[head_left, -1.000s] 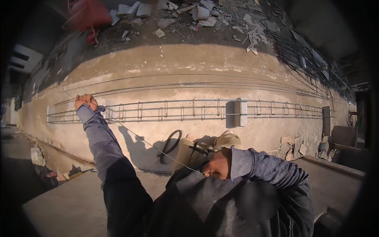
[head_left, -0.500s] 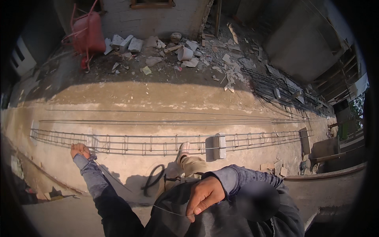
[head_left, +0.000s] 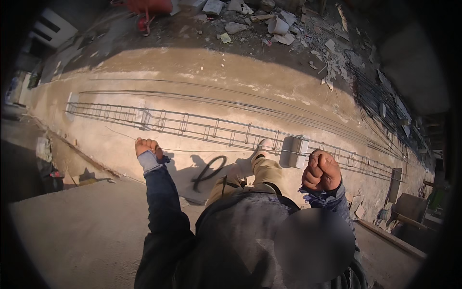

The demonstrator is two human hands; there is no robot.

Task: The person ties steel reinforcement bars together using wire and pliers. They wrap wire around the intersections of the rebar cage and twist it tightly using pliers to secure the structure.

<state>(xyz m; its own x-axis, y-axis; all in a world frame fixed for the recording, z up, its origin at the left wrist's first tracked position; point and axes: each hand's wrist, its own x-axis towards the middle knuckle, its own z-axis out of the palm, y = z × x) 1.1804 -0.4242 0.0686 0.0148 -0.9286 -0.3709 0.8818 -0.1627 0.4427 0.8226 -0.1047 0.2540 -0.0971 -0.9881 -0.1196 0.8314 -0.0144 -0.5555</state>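
Observation:
A thin wire [head_left: 207, 151] stretches between my two hands, nearly straight. My left hand [head_left: 148, 147] is closed around it, and a loose end sticks out beyond the fist toward the upper left. My right hand [head_left: 321, 169] is closed on the wire's other part, fingers curled in. Past my hands lies a long rebar cage [head_left: 216, 120] made of parallel bars with stirrups along them. A grey block [head_left: 299, 150] stands at the cage near my right hand. My shoe [head_left: 264, 144] is at the cage's near side.
Loose long rods [head_left: 192, 97] lie beyond the cage. Farther off are rubble [head_left: 236, 27], a white bucket [head_left: 277, 25] and a red wheelbarrow [head_left: 149, 6]. A heap of rebar [head_left: 380, 101] lies at the right. A black loop [head_left: 196, 185] rests on the ground near my feet.
My right hand has risen from near my body out toward the cage at the right. My left hand has come away from the cage. The view has tilted and shifted.

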